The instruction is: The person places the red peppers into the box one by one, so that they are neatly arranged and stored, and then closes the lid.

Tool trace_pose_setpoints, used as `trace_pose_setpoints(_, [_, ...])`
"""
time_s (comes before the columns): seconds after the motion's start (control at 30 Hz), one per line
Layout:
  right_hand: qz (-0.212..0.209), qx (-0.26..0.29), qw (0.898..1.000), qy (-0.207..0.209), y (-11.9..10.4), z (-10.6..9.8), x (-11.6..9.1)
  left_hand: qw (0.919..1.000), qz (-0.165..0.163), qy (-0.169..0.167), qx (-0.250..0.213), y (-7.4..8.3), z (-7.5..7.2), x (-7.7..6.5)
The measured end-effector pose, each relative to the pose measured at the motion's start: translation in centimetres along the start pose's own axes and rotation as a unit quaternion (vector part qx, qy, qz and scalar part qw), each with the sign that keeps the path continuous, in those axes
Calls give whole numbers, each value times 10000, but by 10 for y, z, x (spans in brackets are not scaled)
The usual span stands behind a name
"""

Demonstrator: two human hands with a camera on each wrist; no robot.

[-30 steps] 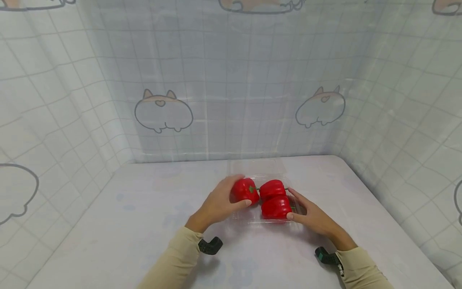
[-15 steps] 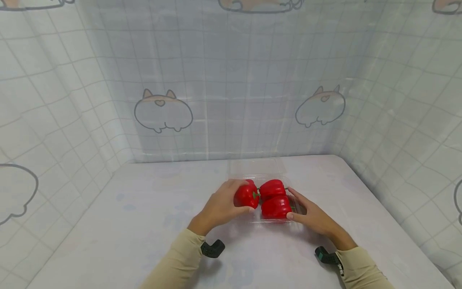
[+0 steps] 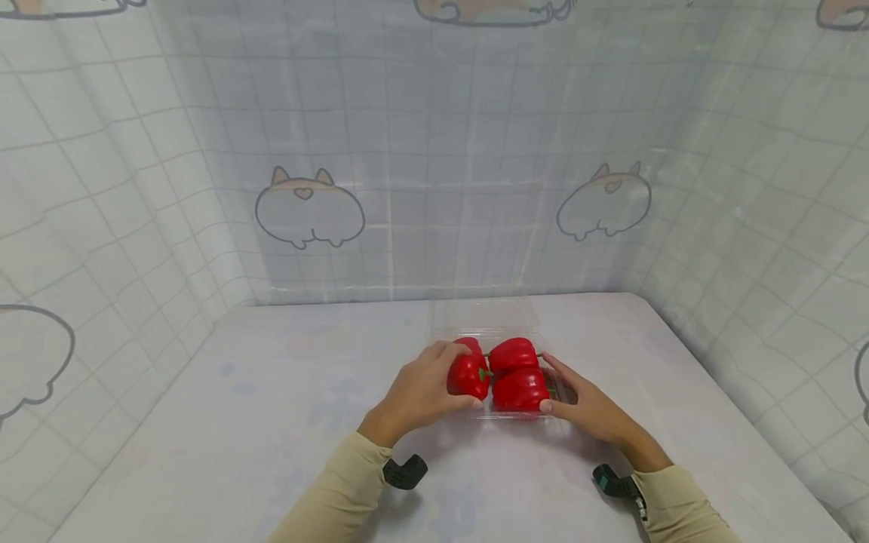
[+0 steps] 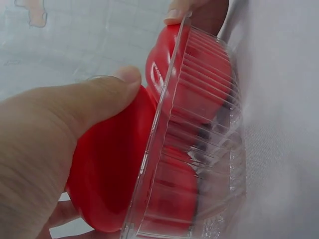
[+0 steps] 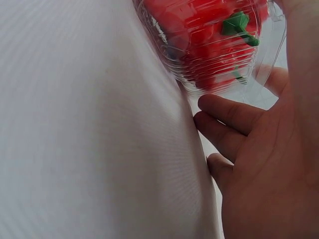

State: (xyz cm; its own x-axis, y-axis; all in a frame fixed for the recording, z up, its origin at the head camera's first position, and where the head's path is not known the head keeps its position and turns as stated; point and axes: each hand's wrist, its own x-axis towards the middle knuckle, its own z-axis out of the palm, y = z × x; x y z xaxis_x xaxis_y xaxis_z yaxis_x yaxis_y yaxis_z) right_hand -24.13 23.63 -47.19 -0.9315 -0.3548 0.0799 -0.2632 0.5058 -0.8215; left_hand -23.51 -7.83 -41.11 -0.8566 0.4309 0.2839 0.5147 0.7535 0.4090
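My left hand (image 3: 421, 388) grips a red bell pepper (image 3: 468, 377) from the left, thumb in front and fingers behind. That pepper sits at the front left of a clear plastic clamshell container (image 3: 490, 416); in the left wrist view it stands partly above the rim (image 4: 149, 154). Behind it another red pepper (image 3: 470, 345) shows only in part. Two more, a back one (image 3: 514, 356) and a front one (image 3: 520, 391), lie in the right half. My right hand (image 3: 591, 407) holds the container's right end, thumb at the front corner, index finger farther back; its other fingers (image 5: 227, 132) extend below the rim.
The container's clear lid (image 3: 483, 315) lies folded back behind it. A white table (image 3: 237, 422) carries everything, with a grid-patterned curtain (image 3: 434, 188) at its back and sides. Dark wrist-worn devices, left (image 3: 406, 472) and right (image 3: 613, 481), sit at both cuffs.
My left hand has brought its pepper forward and slightly right, from the container's left side to its front left. The back-left pepper has come into partial view. My right hand has stayed put.
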Motion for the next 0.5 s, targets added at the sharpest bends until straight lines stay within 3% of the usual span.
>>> trace_pose_setpoints(0.5, [-14,41,10000,1,1,0,0,9989,146,-48,432,3,1,-2])
